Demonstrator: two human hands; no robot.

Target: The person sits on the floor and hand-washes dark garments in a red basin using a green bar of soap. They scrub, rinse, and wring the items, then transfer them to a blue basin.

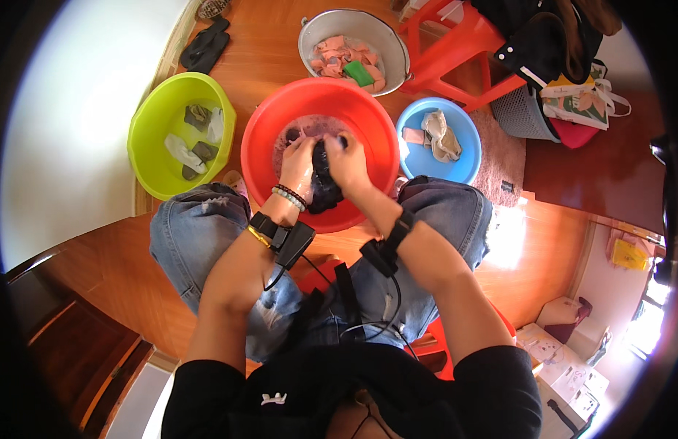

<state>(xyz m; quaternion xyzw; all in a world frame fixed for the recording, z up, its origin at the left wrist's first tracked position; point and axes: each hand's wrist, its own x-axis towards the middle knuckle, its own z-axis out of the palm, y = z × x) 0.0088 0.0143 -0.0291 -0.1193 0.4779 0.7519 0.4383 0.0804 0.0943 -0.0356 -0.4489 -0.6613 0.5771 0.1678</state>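
Note:
Over a red plastic basin (372,137) between my knees, both hands grip a wet, dark cloth item (323,184). My left hand (298,167) has hold of its left side, with beaded bracelets at the wrist. On the other side, my right hand (347,162) is closed on the upper part, its fingers bent over the fabric. The lower end of the cloth hangs against the basin's near wall. Soapy water (311,122) with foam lies in the basin, and a small dark piece shows in it at left. What kind of garment it is, I cannot tell.
A lime-green basin (139,137) at left holds light and grey socks. Behind, a metal bucket (396,55) contains pink cloth and a green block (359,73). At right, a blue basin (465,118) holds beige and pink pieces. A red plastic stool (454,49) stands behind it.

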